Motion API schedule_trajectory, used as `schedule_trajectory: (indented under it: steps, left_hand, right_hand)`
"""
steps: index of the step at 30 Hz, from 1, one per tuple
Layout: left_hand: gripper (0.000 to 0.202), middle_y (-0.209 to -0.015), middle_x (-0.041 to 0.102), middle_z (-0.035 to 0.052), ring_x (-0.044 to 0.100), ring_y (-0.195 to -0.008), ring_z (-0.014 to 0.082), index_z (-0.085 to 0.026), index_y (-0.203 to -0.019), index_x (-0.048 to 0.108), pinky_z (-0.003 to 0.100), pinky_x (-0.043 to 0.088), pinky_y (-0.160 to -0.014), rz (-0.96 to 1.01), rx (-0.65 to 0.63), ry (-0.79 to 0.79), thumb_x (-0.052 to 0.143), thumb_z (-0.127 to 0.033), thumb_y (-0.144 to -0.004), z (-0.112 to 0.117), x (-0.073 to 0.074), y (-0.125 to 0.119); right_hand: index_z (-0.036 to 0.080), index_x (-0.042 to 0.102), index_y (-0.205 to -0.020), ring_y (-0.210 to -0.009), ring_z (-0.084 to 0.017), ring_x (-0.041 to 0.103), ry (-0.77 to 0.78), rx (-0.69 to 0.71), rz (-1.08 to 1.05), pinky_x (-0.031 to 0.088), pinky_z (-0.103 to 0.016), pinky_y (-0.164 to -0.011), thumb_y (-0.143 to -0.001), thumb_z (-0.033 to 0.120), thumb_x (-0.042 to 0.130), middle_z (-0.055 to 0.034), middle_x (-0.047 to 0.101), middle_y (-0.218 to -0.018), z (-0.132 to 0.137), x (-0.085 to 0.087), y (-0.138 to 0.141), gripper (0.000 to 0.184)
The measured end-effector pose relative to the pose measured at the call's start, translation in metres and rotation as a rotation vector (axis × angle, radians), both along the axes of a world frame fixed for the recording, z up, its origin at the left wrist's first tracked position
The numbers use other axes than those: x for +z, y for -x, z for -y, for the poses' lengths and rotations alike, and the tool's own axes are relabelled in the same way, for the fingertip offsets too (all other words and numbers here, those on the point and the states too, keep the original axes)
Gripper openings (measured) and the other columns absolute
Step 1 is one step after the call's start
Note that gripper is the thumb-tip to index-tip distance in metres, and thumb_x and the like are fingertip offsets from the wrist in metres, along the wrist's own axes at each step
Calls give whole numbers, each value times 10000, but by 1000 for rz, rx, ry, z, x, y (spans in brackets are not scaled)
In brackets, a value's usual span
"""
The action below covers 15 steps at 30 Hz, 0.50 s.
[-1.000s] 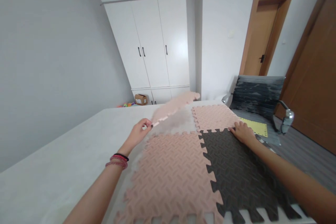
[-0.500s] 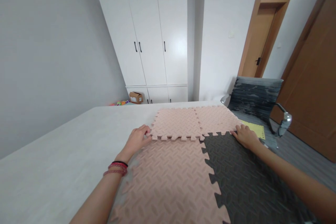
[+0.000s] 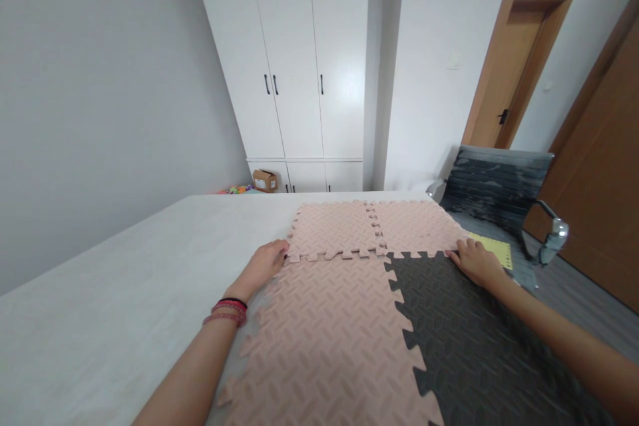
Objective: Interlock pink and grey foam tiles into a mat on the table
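Interlocking foam mat tiles lie on a pale grey table (image 3: 124,293). A far left pink tile (image 3: 332,229) rests flat beside a far right pink tile (image 3: 417,226). Nearer me are a large pink tile (image 3: 324,333) and a dark grey tile (image 3: 479,346). My left hand (image 3: 264,263) lies with fingers together on the near left corner of the far left pink tile, touching its toothed edge. My right hand (image 3: 476,261) rests flat, fingers out, on the dark tile's far right corner.
A grey office chair (image 3: 504,193) with a yellow sheet (image 3: 494,249) on its seat stands at the right of the table. A white wardrobe (image 3: 299,73) is at the back, a cardboard box (image 3: 264,180) by its foot. Wooden doors are at the right.
The far left pink tile, lifted at an angle a second ago by my left hand, now lies flat against the other tiles. My right hand stayed on the dark tile's corner.
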<state>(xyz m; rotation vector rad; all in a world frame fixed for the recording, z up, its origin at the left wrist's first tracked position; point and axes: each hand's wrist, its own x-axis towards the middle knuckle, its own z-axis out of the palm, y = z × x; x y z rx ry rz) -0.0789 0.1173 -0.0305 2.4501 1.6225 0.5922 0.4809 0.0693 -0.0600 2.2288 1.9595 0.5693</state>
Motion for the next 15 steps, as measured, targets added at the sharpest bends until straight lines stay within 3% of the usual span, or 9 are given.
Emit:
schedule_trajectory:
  steps: [7,15]
  left_hand:
    - [290,-1041,624,50,596,-963,176,-158,-1049,588,411,483,-885,67,-52,0,502,-405,-924,-2,-4,7]
    - [316,-1130,616,68,598,-1011,189,-169,-1111,588,426,497,-898,69,-4,7,539,-405,-907,-6,-7,-11]
  right_hand:
    - [116,524,-1070,-992,-318,546,-20,17,29,445,-373,-700,-962,509,246,-178,541,-1056,-2,-6,-4,494]
    - [116,532,-1054,-966,-313,562,-24,39,54,432,-366,-714,-963,506,246,-176,554,-1037,-1,-4,-3,492]
